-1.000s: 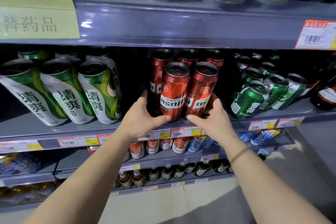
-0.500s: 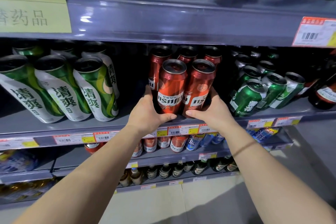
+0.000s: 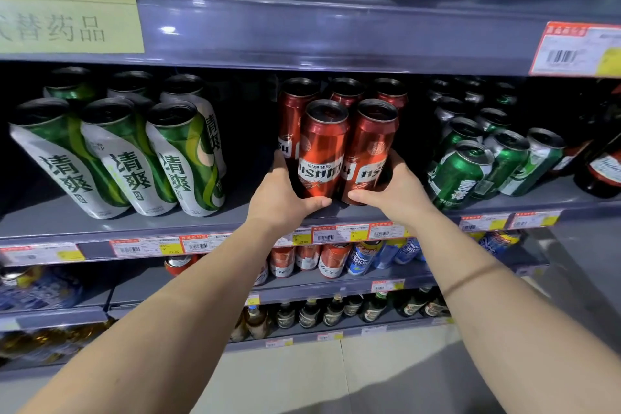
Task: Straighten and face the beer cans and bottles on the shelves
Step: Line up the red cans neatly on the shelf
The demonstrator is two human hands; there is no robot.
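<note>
Two tall red aluminium beer cans (image 3: 346, 151) are standing between the hands on the grey metal shelf (image 3: 235, 218); left hand (image 3: 282, 195) and right hand (image 3: 396, 191) are clasping them, thumbs in front, arms outstretched.

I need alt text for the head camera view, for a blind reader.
Two hands grip the front pair of red beer cans on a grey shelf: left hand, right hand. Green-and-white cans stand left, green cans right.

Both arms outstretched, left hand (image 3: 282, 198) and right hand (image 3: 396, 193) cupped inward.
</note>
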